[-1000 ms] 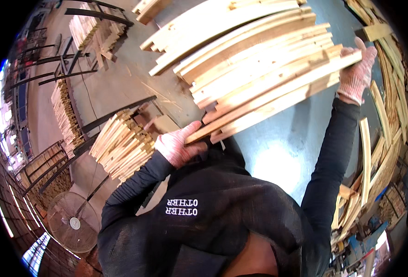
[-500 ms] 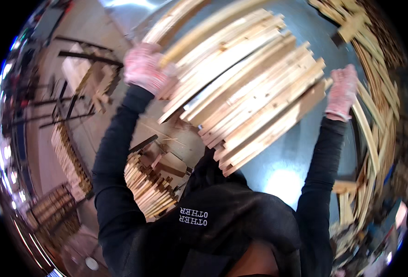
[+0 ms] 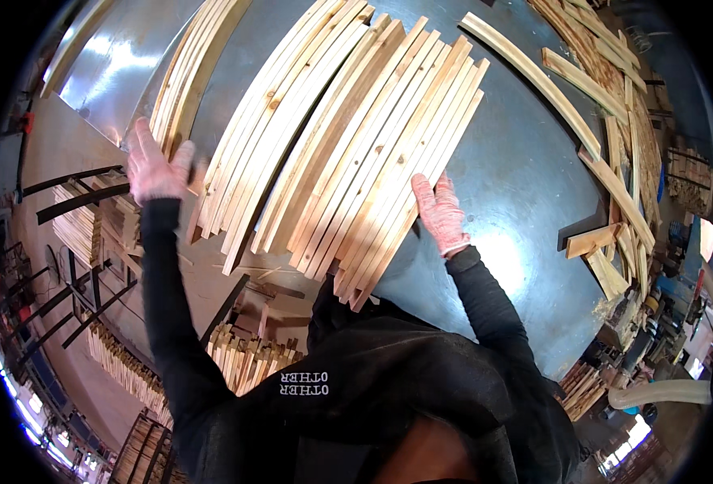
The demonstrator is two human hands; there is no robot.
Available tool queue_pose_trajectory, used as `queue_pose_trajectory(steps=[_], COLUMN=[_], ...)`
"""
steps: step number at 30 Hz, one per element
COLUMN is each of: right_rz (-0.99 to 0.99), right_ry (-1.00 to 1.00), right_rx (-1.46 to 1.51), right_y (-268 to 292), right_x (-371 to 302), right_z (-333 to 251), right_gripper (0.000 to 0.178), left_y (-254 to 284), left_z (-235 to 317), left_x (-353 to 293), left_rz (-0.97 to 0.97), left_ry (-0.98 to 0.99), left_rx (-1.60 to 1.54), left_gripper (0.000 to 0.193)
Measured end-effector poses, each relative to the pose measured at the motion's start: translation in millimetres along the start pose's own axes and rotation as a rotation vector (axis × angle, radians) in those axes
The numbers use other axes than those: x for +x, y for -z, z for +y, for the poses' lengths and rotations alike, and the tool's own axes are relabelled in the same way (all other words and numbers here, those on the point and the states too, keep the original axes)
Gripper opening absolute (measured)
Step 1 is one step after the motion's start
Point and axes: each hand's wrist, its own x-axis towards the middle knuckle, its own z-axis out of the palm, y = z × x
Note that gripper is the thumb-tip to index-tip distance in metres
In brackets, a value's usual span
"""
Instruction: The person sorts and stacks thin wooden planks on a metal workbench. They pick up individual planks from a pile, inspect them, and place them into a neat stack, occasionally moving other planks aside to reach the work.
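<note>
A wide row of pale wooden strips (image 3: 348, 153) lies side by side on the shiny metal table (image 3: 525, 153), several ends jutting past its near edge. Against the outer right strip rest the fingers of my right hand (image 3: 439, 211), stretched out in a pinkish knit glove. My left hand (image 3: 159, 168), gloved the same way, is open with thumb and fingers apart. It is at the near end of a narrower bundle of strips (image 3: 195, 73) to the left; whether it touches the bundle I cannot tell. A dark gap splits the wide row.
A long loose strip (image 3: 534, 77) lies at the table's far right, beside a heap of offcuts (image 3: 614, 194). Below left stand dark metal racks (image 3: 82, 294) and stacked wood (image 3: 251, 355). A pale hose (image 3: 663, 393) runs at lower right.
The view has shifted and turned. My right hand has come in from the right to the outer strip. My left hand has opened, and the strips lie more evenly in line.
</note>
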Motion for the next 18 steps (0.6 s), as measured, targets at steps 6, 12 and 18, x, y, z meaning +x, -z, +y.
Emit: queue_pose_trajectory(steps=[6, 12, 18], right_rz=[-0.236, 0.223, 0.111], right_ry=[-0.169, 0.381, 0.696], right_rx=[0.152, -0.289, -1.080], right_y=[56, 99, 92], right_x=[23, 151, 289], right_z=[-13, -24, -67], right_gripper=[0.064, 0.069, 0.071], left_y=[78, 68, 18], left_z=[151, 200, 204], left_x=[-131, -226, -279], left_rz=[-0.241, 0.020, -0.091], left_ry=[-0.250, 0.914, 1.436], left_rx=[-0.927, -1.481, -1.357], left_gripper=[0.051, 0.068, 0.073])
